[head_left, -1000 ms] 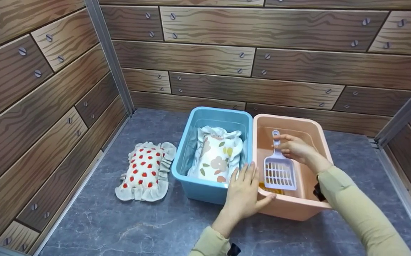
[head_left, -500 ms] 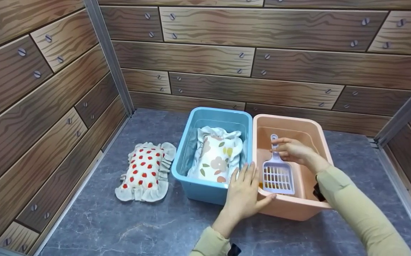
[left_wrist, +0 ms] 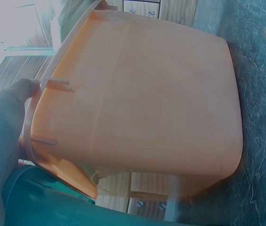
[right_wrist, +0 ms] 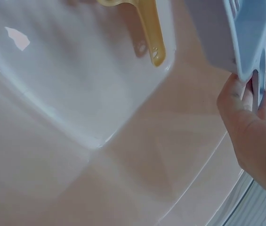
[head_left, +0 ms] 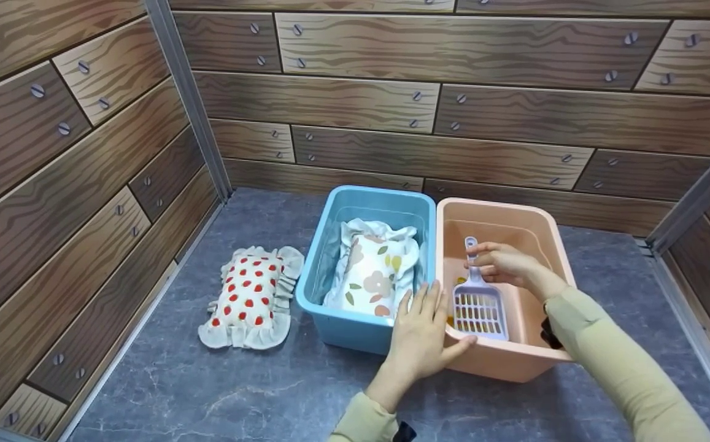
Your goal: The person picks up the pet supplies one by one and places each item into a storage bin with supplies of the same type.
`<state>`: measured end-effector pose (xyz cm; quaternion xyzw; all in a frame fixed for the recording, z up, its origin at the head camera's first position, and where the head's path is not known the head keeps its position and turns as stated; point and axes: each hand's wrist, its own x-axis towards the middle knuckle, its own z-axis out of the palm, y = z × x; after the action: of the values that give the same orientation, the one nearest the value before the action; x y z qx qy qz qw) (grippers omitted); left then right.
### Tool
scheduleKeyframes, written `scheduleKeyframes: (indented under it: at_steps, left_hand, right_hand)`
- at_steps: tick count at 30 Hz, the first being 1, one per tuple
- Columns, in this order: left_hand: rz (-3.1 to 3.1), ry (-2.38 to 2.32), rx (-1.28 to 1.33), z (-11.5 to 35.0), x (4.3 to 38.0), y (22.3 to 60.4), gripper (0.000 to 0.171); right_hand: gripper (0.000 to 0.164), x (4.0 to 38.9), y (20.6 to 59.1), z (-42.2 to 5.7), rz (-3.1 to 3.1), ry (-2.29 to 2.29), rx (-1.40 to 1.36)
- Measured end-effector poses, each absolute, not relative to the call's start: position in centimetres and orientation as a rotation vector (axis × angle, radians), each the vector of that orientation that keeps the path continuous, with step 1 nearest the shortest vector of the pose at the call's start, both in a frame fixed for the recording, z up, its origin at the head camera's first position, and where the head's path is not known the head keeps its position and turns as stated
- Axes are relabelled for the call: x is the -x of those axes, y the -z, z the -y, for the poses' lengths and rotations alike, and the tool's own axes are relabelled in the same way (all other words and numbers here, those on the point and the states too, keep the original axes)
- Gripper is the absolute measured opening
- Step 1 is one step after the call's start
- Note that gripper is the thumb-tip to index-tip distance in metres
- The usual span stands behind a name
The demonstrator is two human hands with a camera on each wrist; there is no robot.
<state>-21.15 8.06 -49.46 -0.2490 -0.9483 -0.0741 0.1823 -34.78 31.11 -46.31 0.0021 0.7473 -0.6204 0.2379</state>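
Note:
My right hand (head_left: 510,266) pinches the handle of a lavender litter scoop (head_left: 480,316) inside the peach bin (head_left: 542,236). The slotted head hangs down by the bin's near wall, over a yellow scoop whose handle (right_wrist: 150,40) shows on the bin's floor in the right wrist view. In the head view, the yellow scoop is mostly hidden behind the lavender one. With fingers straight, my left hand (head_left: 419,334) rests across the near rims where the peach bin meets the blue bin (head_left: 355,328). A flower-print ruffled cushion (head_left: 374,276) lies in the blue bin.
Left of the blue bin, a strawberry-print ruffled cushion (head_left: 247,294) lies on the dark marbled surface (head_left: 207,393). The two bins stand side by side. Wood-patterned panels (head_left: 355,104) enclose the back and sides.
My right hand has lowered the lavender litter scoop deeper into the peach bin, slightly toward the near wall and to the left. The left hand stays in place.

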Motion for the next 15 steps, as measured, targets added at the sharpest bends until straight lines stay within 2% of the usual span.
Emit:
scheduleKeyframes:
  at_steps: [5, 12, 15]
  left_hand:
    - [2.704, 0.222, 0.704, -8.14, 21.15, 49.40, 0.088]
    - [2.700, 0.239, 0.701, -8.21, 21.19, 49.48, 0.088]
    - [2.688, 0.235, 0.700, -8.22, 21.19, 49.52, 0.088]
  right_hand:
    - [0.028, 34.80, 46.49, -31.08, -2.066, 1.665, -0.016]
    - [0.043, 34.83, 46.84, -30.89, -2.087, 1.611, -0.045]
    - [0.042, 34.81, 46.98, -30.83, -2.115, 1.569, -0.058]
